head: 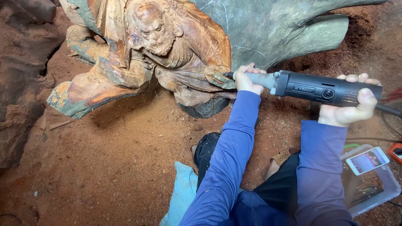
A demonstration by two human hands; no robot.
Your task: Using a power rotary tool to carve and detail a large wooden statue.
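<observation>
The person sits low on the ground with both arms stretched toward the carved wooden figure (155, 46) that fills the upper middle of the frame. The left hand (245, 79) is wrapped tight around the slim metal nose of a black die grinder (322, 90), close up against the wood, which looks like a way to steady the tip. The right hand (351, 106), at the right edge, is closed around the fat rear of the tool's body, taking its weight, thumb lying over the top. The grinder runs almost level across the upper right, and its bit (228, 75) touches a fold of carved drapery at the figure's lower right. A cable (387, 109) leaves the back of the tool toward the right edge.

The carving shows a bearded face and robe folds in reddish timber, with grey-green uncut bark on its outer limbs and on the big mass behind it.

The ground (117, 159) is thick with red-brown sawdust, piled deeper at the upper right. A pale blue cloth (182, 192) lies under the person at the bottom centre. In the lower right sits a clear plastic box (383, 190) with a phone (368, 160), screen lit, resting across its top. More rough wood rises along the left edge. Both sleeves are blue, the trousers dark.
</observation>
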